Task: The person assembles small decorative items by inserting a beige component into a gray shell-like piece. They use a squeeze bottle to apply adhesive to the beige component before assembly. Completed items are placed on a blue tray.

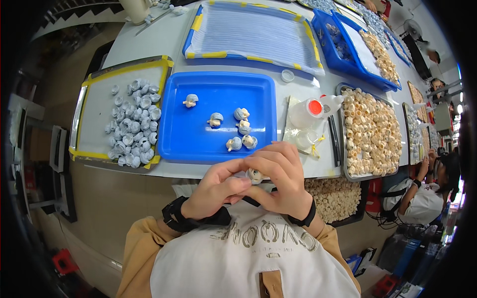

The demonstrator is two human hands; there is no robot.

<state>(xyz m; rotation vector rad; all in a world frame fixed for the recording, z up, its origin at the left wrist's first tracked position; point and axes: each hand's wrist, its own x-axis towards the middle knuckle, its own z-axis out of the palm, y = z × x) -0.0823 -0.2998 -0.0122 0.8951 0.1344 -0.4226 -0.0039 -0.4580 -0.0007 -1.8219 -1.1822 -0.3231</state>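
Observation:
Close to my body, just off the table's front edge, my left hand [217, 189] and my right hand [282, 180] meet around a small doll head [256, 176]. Fingers of both hands are closed on it and hide much of it; part of a pale face with an eye shows between them. Straight ahead lies a blue tray [185, 141] holding several similar doll heads [215, 119] with blue-grey hair, mostly toward its right side. To the left, a yellow-taped tray [94, 111] carries a heap of hollow blue-grey hair pieces [133, 124].
On the right are plastic bottles [304, 113], dark slim tools [334, 141] and a metal tray [341, 102] full of beige hollow parts [371, 131]. Farther back lies a paper-lined tray [253, 32] beside a blue bin [325, 42]. Another person [422, 193] sits at right.

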